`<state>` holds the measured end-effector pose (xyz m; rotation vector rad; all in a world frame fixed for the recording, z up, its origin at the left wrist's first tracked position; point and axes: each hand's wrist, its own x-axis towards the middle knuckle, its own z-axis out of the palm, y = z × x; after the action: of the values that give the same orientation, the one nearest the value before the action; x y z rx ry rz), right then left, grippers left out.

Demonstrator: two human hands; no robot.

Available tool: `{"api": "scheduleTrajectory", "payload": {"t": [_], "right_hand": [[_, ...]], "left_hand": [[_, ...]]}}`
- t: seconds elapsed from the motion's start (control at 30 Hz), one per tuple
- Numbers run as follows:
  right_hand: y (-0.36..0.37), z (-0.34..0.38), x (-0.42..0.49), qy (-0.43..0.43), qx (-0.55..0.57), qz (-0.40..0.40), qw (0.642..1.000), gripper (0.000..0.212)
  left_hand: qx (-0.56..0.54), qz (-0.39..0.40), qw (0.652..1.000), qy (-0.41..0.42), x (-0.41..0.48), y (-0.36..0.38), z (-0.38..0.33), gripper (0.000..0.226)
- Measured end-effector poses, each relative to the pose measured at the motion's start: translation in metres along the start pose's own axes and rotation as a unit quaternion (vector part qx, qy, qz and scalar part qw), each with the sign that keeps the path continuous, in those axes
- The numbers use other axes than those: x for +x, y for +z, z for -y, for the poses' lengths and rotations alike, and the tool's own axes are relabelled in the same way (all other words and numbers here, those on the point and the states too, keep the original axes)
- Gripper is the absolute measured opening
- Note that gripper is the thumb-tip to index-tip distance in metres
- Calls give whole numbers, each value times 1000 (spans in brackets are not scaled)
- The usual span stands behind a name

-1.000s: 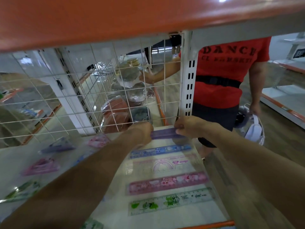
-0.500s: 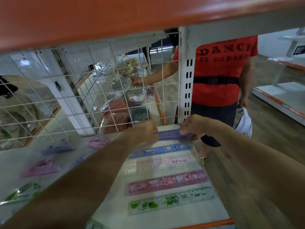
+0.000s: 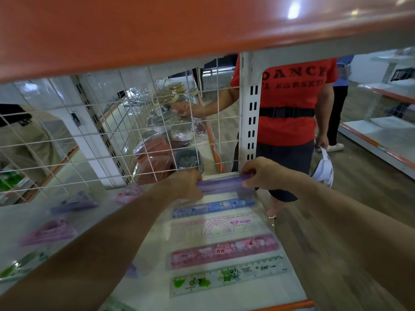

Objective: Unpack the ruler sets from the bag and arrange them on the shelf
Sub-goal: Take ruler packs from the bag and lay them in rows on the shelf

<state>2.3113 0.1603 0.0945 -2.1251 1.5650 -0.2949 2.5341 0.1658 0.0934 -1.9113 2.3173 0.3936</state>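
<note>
Its ends hidden, a blurred purple plastic ruler set (image 3: 221, 184) is pinched between fingers of the left hand (image 3: 184, 185) and right hand (image 3: 262, 173).

Ends of purple ruler (image 3: 219, 184) covered by left hand (image 3: 184, 185) and right hand (image 3: 262, 173). Sets at left (image 3: 50, 232) smeared by blur, prints unreadable. Green set (image 3: 112, 307) cut by bottom edge. Bystander (image 3: 292, 104) hidden above chest by upper shelf (image 3: 157, 30).

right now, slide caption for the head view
Left hand and right hand hold a purple ruler set behind four others on a shelf.
</note>
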Motion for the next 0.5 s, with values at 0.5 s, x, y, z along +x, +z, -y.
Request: {"api": "scheduleTrajectory", "payload": {"t": [0.5], "right_hand": [[7,0,3,-42,-21,12,999,17]], "left_hand": [[0,49,998,29,11,-7,-7,53]]}}
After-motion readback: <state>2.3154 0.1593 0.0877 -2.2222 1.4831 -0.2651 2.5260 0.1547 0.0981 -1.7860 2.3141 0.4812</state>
